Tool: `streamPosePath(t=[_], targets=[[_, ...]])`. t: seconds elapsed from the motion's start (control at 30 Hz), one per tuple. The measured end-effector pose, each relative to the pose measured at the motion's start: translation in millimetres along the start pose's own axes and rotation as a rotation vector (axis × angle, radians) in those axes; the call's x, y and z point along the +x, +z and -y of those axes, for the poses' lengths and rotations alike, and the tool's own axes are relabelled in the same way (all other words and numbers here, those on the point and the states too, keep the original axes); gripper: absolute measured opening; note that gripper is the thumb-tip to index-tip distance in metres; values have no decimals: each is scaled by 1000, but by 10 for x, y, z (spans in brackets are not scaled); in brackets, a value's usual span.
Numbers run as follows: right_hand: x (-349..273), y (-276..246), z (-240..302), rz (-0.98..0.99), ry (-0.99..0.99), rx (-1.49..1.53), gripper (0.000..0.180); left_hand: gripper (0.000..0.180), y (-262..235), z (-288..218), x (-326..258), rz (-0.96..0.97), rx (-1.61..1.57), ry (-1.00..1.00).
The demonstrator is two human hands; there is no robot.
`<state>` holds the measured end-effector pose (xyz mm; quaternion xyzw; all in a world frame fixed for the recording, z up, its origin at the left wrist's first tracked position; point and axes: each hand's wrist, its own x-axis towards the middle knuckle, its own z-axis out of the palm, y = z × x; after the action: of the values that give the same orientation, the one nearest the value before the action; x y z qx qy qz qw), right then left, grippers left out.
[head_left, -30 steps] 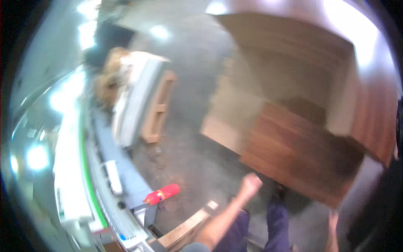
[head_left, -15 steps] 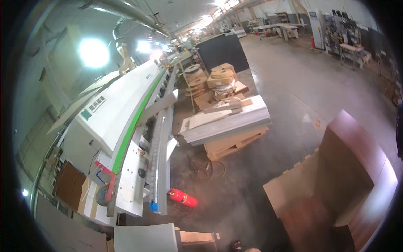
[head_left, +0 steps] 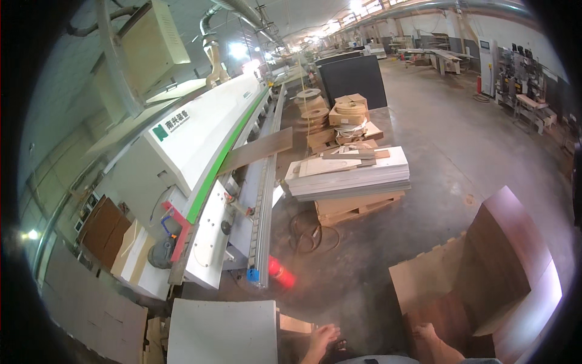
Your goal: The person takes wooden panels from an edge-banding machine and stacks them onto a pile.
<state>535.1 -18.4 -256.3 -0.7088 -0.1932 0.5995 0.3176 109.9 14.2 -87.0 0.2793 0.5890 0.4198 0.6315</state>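
Our left hand (head_left: 326,334) curls loosely near the white board (head_left: 223,330). We can't tell if our right hand (head_left: 427,332) holds the brown board (head_left: 447,311).

The person's left hand (head_left: 326,335) and right hand (head_left: 426,332) were bare, each with its fingers and thumb uncovered. The left forearm (head_left: 314,354) and right forearm (head_left: 446,352), also bare where they showed, widened toward the near edge of the scene. Between them, at that same near edge, a narrow curved strip of grey clothing (head_left: 379,360) showed, too little of it to make out its cut.
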Motion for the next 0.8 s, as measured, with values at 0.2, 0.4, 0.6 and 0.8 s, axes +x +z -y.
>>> streamPosePath(t=[0.2,0.4,0.6,0.8], targets=[[232,264,389,142,-49,-131,28,32,-112,433,-624,-131,-193,-132],[209,542,162,267,31,-156,31,31,-115,186,-957,-175,-202,-15],[-100,764,200,275,48,-162,31,28,-420,-540,-839,-271,-231,208],[-47,1363,775,232,-98,-110,32,26,-1138,-1600,-152,-435,-304,363]])
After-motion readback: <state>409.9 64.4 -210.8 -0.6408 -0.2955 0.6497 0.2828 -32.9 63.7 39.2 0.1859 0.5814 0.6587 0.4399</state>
